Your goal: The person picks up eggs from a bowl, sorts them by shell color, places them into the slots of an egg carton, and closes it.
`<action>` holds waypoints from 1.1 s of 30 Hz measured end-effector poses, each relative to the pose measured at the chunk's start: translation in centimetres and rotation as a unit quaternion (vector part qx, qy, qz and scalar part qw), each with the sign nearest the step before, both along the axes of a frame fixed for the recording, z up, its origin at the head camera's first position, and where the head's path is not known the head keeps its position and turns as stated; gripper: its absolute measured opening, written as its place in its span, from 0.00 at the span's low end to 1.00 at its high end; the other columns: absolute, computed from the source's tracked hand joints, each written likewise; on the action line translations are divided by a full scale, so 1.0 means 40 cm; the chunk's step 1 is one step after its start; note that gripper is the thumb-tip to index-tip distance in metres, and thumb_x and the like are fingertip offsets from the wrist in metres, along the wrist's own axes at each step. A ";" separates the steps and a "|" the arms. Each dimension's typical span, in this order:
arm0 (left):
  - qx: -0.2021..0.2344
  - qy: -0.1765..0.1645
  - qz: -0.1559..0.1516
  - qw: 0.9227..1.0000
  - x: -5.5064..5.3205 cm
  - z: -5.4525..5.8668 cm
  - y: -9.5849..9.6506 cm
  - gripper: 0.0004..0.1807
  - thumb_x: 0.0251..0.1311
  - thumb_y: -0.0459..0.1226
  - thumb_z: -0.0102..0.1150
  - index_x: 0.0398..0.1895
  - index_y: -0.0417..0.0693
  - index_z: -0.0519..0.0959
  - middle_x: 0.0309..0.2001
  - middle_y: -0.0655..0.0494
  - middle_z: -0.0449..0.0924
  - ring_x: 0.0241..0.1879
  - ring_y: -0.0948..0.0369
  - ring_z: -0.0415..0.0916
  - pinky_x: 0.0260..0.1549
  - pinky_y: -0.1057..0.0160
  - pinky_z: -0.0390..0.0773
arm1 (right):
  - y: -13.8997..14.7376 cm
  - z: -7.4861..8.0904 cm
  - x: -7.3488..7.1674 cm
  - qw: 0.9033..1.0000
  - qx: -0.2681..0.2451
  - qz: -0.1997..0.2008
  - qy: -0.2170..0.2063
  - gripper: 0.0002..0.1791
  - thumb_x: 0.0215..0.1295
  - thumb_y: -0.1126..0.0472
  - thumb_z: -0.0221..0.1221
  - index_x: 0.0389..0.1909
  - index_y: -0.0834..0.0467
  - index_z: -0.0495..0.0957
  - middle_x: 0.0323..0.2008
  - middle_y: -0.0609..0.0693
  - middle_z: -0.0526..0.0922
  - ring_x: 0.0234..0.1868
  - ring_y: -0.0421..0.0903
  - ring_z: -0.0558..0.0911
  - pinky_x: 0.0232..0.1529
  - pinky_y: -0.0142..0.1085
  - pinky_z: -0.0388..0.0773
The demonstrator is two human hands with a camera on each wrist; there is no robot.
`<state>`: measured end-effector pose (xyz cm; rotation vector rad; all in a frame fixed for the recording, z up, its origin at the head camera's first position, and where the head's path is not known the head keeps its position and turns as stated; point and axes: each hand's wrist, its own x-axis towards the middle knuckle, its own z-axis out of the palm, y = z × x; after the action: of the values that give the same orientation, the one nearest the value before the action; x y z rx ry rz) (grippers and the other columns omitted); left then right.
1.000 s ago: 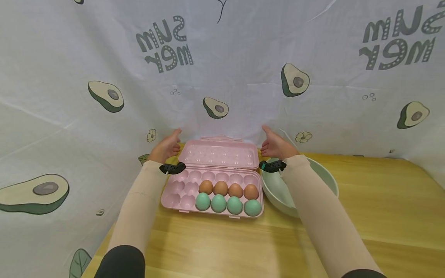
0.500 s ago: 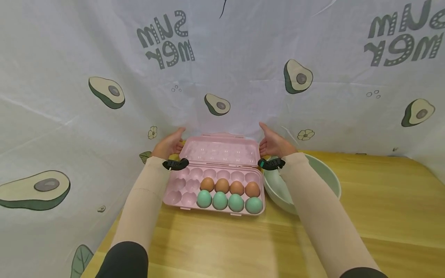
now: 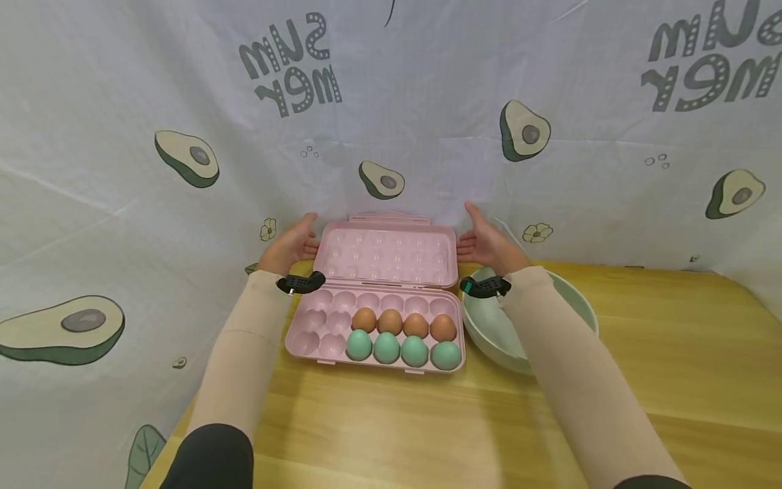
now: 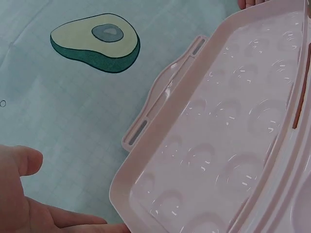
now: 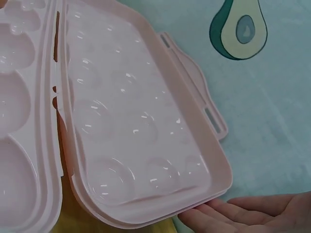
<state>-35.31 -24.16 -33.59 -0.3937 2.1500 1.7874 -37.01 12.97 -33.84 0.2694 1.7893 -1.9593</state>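
A pink plastic egg box stands unfolded on the table in the head view. Its lid leans back against the cloth, raised at the far edge. The tray half bears a row of brown eggs and a row of green eggs; bare cups lie left and behind. My left hand is at the lid's left side, thumb up, its extended fingertips at the lid's corner in the left wrist view. On the opposite side, my right hand has straight fingers against the lid's outer edge in the right wrist view.
A pale green bowl sits right of the egg box, partly under my right forearm. Behind hangs a white cloth printed with avocados, close to the lid. The wooden table extends to the right.
The lid's far edge has risen, so more of its inside faces me. Both hands have moved up slightly with it after closing in on its sides. Eggs and bowl stay put.
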 end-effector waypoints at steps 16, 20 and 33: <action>0.014 0.048 0.006 0.999 0.047 0.066 -0.018 0.42 0.73 0.57 0.30 0.73 0.31 0.48 0.67 0.29 0.59 0.64 0.41 0.65 0.62 0.51 0.67 | 0.029 0.062 0.055 0.995 -0.034 0.039 0.082 0.58 0.64 0.26 0.39 0.73 0.71 0.35 0.73 0.69 0.44 0.72 0.62 0.55 0.69 0.49 0.57; 0.005 0.061 -0.002 0.998 0.059 0.081 -0.019 0.41 0.72 0.58 0.29 0.74 0.34 0.48 0.66 0.29 0.60 0.63 0.41 0.66 0.62 0.51 0.68 | 0.033 0.079 0.077 0.994 -0.046 0.039 0.095 0.59 0.63 0.25 0.41 0.74 0.70 0.37 0.73 0.69 0.46 0.72 0.62 0.56 0.69 0.49 0.58; -0.024 0.101 -0.018 0.994 0.121 0.110 -0.014 0.41 0.71 0.61 0.29 0.72 0.37 0.54 0.61 0.33 0.63 0.60 0.42 0.68 0.61 0.51 0.69 | 0.024 0.115 0.153 0.987 -0.007 0.039 0.153 0.56 0.62 0.25 0.41 0.74 0.67 0.48 0.71 0.65 0.54 0.69 0.60 0.60 0.66 0.51 0.63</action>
<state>-30.47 -24.72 -29.19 -0.1916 2.3231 1.8279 -30.89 13.92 -29.26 -0.1137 1.9383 -2.0427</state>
